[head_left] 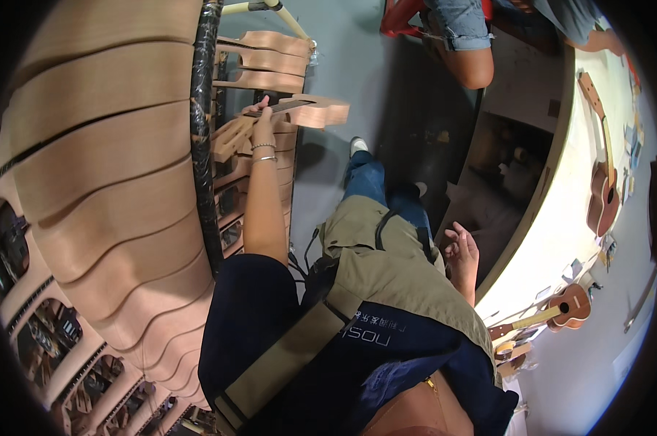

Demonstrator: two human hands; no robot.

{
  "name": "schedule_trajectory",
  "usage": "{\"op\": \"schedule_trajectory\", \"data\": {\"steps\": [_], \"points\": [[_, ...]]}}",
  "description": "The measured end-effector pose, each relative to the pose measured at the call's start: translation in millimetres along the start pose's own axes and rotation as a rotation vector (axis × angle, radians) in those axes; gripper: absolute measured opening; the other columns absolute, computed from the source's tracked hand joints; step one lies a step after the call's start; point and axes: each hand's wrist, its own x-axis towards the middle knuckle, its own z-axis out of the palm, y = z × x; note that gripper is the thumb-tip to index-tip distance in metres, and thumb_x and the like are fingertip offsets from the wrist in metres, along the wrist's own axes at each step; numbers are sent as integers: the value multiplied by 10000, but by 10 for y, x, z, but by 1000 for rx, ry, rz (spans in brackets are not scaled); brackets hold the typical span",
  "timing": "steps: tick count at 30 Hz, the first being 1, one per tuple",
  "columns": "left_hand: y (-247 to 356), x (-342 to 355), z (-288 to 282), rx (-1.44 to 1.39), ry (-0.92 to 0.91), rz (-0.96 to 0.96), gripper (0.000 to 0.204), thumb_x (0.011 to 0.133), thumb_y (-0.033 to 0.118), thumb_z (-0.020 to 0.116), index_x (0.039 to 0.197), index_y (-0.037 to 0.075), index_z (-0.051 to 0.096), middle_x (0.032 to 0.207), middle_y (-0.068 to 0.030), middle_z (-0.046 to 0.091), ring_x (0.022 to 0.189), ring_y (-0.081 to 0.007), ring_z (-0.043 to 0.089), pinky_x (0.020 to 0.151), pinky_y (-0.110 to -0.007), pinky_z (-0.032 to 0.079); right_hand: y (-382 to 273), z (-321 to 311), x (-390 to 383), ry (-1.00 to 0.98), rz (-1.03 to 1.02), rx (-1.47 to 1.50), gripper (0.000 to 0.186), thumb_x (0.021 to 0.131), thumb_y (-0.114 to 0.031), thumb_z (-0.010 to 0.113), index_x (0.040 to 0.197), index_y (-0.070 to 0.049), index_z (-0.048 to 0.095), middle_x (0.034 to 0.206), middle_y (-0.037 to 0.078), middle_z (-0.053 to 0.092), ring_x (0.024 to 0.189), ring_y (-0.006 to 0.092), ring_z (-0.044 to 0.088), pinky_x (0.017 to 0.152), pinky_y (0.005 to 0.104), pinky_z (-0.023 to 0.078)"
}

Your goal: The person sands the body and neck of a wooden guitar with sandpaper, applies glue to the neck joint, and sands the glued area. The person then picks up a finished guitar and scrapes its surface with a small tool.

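Observation:
My left arm stretches forward to the rack, and my left hand [263, 122] is wrapped round the neck of an unfinished ukulele [323, 111]. Its pale wooden body points away to the right, and its headstock lies nearer the rack. Other bare wooden instrument bodies [274, 59] sit on the rack just beyond it. My right hand [461, 251] hangs at my right side near the workbench edge, empty, with fingers apart and loosely bent.
A tall rack of stacked wooden bodies [118, 123] fills the left, with a black-wrapped post [203, 131]. At right, the pale workbench [561, 171] bears finished ukuleles [603, 192], [568, 308] and small items. A seated person [463, 43] in denim shorts is ahead.

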Motion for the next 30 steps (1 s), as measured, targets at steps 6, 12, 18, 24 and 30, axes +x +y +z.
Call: {"op": "schedule_trajectory", "data": {"steps": [6, 12, 18, 24, 30], "points": [[47, 524, -242, 102, 3, 0, 314, 708, -104, 598, 804, 84, 366, 910, -125, 584, 1053, -245, 555, 980, -392, 391, 13, 87, 68, 48, 20, -81, 365, 942, -249, 460, 1206, 1, 498, 940, 43, 625, 599, 45, 490, 549, 161, 392], [95, 1099, -651, 395, 312, -352, 206, 795, 181, 638, 975, 109, 570, 1139, -34, 541, 1071, -150, 488, 938, -305, 387, 14, 187, 60, 52, 23, -159, 354, 941, -244, 462, 1202, -9, 507, 949, 44, 628, 621, 40, 497, 569, 155, 384], [447, 1321, -504, 700, 549, -333, 470, 738, 311, 673, 1054, -29, 594, 841, -105, 627, 784, -227, 597, 668, -321, 494, -6, 262, -37, 113, 74, -216, 330, 939, -222, 467, 1188, -13, 520, 967, 54, 630, 628, 35, 497, 568, 159, 374], [307, 1226, -615, 1689, 130, -177, 415, 760, 274, 658, 1070, 3, 599, 862, -110, 631, 800, -232, 600, 663, -340, 492, -6, 318, -39, 107, 77, -324, 324, 935, -204, 468, 1175, 6, 525, 951, 57, 633, 643, 48, 504, 589, 178, 402], [-12, 1133, -638, 1914, -142, 4, 376, 779, 260, 643, 1058, 10, 603, 875, -115, 632, 800, -230, 602, 664, -344, 492, -113, 307, 17, 93, -31, -368, 246, 902, -144, 513, 1064, 34, 566, 869, 51, 615, 658, 89, 535, 600, 220, 458]]}}
